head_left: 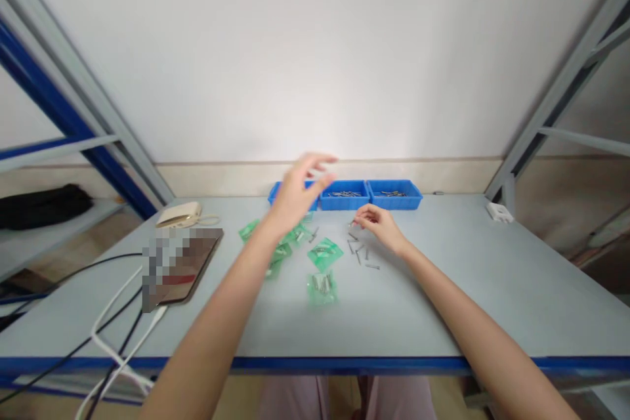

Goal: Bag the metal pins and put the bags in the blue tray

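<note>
My left hand (301,187) is raised in front of the blue bins, slightly blurred, its fingers apart and nothing seen in them. It partly covers the left blue bin (273,193). My right hand (378,222) is low over the table with its fingertips pinched together; what they hold is too small to make out. Several loose screws (373,267) lie just below that hand. Small green plastic bags with screws inside, among them a middle bag (325,254) and a front bag (322,289), lie left of the screws. More green bags (280,252) sit partly behind my left forearm.
The middle bin (345,195) and right bin (394,195) hold metal pieces, against the wall. A tablet-like device (197,266), a beige case (178,214) and cables (105,341) occupy the left side. A white block (499,212) stands far right, near the metal frame.
</note>
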Action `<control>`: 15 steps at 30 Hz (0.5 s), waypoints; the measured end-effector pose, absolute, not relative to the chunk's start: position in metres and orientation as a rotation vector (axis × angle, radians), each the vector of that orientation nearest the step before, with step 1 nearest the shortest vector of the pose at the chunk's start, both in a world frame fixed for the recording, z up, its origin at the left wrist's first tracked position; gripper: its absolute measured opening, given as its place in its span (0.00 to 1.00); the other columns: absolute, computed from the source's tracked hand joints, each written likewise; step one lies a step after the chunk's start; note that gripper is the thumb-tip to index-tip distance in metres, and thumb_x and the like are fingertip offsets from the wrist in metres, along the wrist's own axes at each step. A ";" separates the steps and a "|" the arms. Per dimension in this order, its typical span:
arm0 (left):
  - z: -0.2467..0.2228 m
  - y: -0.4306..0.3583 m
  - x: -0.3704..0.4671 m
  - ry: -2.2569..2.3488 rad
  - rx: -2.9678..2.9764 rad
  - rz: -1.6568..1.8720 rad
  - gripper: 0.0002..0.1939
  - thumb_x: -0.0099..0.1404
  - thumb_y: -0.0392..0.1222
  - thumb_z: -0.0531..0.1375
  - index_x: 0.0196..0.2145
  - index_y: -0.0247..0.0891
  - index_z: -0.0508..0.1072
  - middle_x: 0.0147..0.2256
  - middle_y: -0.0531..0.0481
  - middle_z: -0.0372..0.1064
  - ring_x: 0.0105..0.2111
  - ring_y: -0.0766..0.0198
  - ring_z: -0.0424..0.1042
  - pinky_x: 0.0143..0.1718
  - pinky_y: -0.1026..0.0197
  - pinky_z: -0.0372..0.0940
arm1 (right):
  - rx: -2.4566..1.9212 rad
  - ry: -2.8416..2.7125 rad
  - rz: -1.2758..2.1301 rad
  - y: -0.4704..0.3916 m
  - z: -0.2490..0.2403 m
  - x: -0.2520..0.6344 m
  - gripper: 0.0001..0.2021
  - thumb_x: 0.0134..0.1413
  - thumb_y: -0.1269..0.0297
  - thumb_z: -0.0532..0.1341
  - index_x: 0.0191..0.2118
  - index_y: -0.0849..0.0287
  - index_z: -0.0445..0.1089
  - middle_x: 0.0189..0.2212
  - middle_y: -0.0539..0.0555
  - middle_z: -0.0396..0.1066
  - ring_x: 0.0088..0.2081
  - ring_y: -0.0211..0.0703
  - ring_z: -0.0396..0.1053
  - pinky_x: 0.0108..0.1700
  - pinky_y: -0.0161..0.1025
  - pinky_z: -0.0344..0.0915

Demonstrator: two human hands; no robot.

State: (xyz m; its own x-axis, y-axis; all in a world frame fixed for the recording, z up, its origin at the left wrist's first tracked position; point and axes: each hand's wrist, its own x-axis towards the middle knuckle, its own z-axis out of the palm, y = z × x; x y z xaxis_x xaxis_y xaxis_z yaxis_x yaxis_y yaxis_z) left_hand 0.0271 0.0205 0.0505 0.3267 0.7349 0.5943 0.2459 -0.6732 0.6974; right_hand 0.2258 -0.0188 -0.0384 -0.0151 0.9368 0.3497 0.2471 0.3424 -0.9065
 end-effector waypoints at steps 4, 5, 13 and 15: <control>0.003 0.021 0.039 0.814 2.229 0.979 0.11 0.61 0.44 0.56 0.38 0.37 0.73 0.39 0.48 0.72 0.40 0.60 0.70 0.42 0.60 0.62 | -1.073 -1.368 0.890 -0.016 -0.039 0.225 0.15 0.43 0.51 0.62 0.30 0.58 0.63 0.26 0.54 0.72 0.28 0.41 0.68 0.35 0.39 0.63; -0.009 0.023 0.042 0.845 2.196 0.955 0.11 0.62 0.44 0.55 0.36 0.36 0.74 0.37 0.48 0.73 0.38 0.60 0.70 0.40 0.61 0.62 | -1.084 -1.363 0.899 -0.015 -0.040 0.226 0.16 0.42 0.50 0.63 0.29 0.58 0.63 0.27 0.54 0.72 0.28 0.42 0.68 0.36 0.40 0.63; -0.039 0.021 0.039 0.945 2.185 0.956 0.11 0.60 0.46 0.56 0.36 0.37 0.72 0.29 0.51 0.73 0.29 0.63 0.70 0.34 0.64 0.61 | -1.137 -1.341 0.936 -0.015 -0.049 0.218 0.20 0.38 0.45 0.64 0.27 0.58 0.64 0.27 0.54 0.72 0.27 0.41 0.67 0.36 0.41 0.63; -0.038 0.017 0.038 0.962 2.207 0.930 0.11 0.62 0.46 0.55 0.34 0.37 0.71 0.27 0.52 0.73 0.28 0.64 0.70 0.33 0.64 0.60 | -1.136 -1.347 0.941 -0.016 -0.051 0.216 0.20 0.39 0.46 0.64 0.27 0.58 0.64 0.26 0.53 0.70 0.27 0.41 0.67 0.35 0.40 0.63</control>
